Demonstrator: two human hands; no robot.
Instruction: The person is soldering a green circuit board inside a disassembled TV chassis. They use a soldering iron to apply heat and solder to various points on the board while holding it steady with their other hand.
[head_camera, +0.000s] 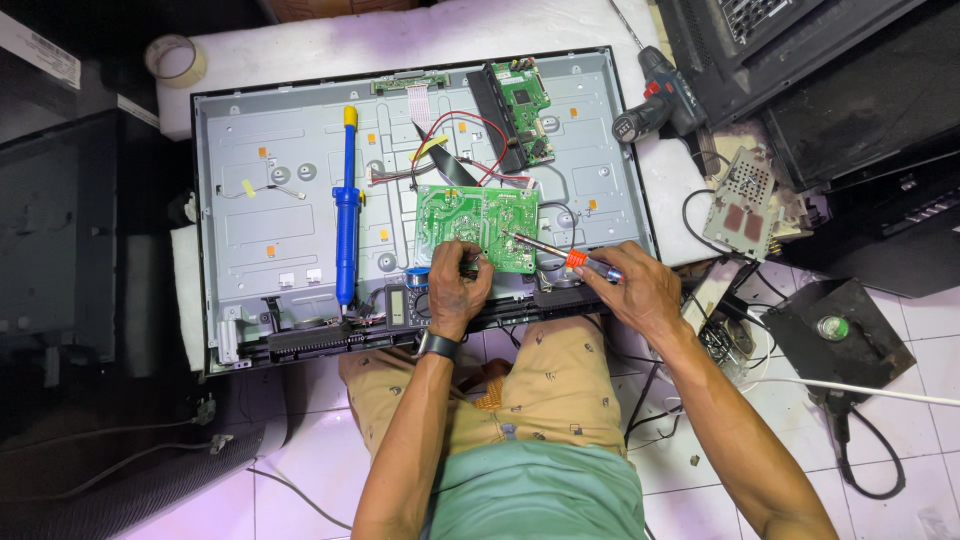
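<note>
A green circuit board (478, 222) lies on the grey metal back panel (280, 190) of an opened flat screen. My left hand (456, 288) rests at the board's near edge, fingers pinched at its lower left corner; what it pinches is too small to tell. My right hand (633, 287) grips a soldering iron (560, 254) with an orange collar, its tip touching the board's right part. A watch sits on my left wrist.
A blue desoldering pump (346, 212) lies on the panel at left. A second green board (528, 108) sits at the top. A cordless drill (655, 95), a tape roll (175, 58), a perforated metal shield (741, 200) and cables surround the screen. A multimeter (403, 303) lies by my left hand.
</note>
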